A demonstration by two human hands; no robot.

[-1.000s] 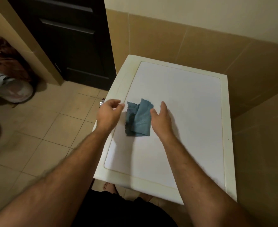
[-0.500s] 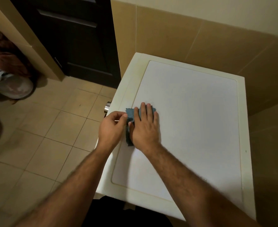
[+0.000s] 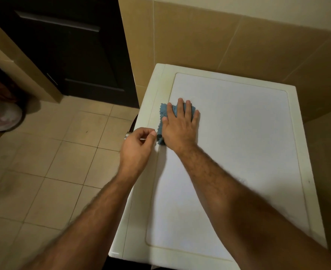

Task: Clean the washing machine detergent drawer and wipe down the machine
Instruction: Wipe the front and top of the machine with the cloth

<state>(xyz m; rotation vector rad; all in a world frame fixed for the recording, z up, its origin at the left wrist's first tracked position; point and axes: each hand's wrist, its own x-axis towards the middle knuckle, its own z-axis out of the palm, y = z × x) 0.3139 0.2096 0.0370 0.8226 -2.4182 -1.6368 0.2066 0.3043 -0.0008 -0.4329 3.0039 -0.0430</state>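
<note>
Cloth (image 3: 163, 112) under palm: the right hand (image 3: 180, 123) lies flat on the blue cloth, fingers straight and spread, pressing it onto the washing machine top (image 3: 238, 152) near the left edge of the white panel. Blue shows beyond the fingertips and along the thumb side, scalloped edge out to the left, with a dark corner poking out beside the wrist. The left hand (image 3: 139, 147) sits just beside it over the cream border of the lid, fingers curled, thumb and forefinger pinched together right at that lower corner of the cloth; whether they actually hold fabric, I cannot tell. Past the machine's left edge: beige floor tiles (image 3: 63, 152), a dark door (image 3: 73, 45), tan wall tiles (image 3: 238, 45) behind.
</note>
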